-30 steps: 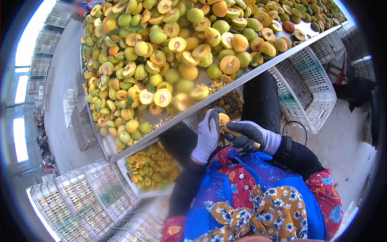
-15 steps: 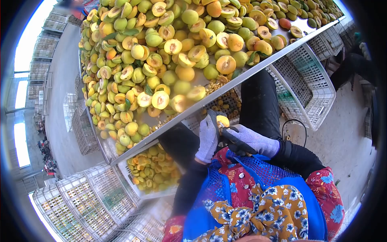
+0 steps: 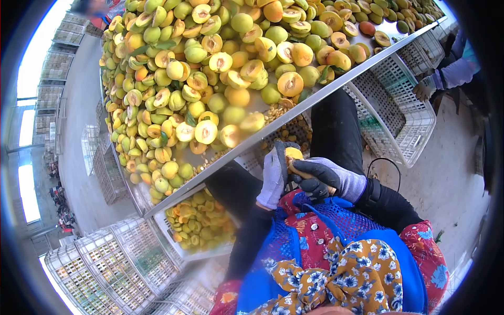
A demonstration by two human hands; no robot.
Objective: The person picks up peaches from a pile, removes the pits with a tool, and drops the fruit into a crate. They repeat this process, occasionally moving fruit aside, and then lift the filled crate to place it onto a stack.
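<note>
Gloved in grey and black, my left hand [image 3: 274,176] is closed around a yellow apricot [image 3: 293,153] just below the table edge. My right hand [image 3: 328,177], gloved the same way, meets it from the right, its fingers wrapped round a tool with a tan handle [image 3: 331,190]. The tool's working end is hidden between the fruit and the fingers. Beyond the hands, a large heap of whole and halved apricots [image 3: 197,81] covers the metal table [image 3: 252,137]. Loose pits [image 3: 274,112] lie along its near edge.
Under the table stands a crate of apricot halves [image 3: 202,223]. Pits lie in another container [image 3: 294,131] between the knees. White plastic crates stand at the left [image 3: 118,257] and right [image 3: 394,113]. A co-worker's gloved hand [image 3: 425,88] is beside the right crate.
My right hand has turned, so the tool's tan handle shows more. The co-worker's gloved hand and sleeve have come into view at the right. The view has shifted slightly.
</note>
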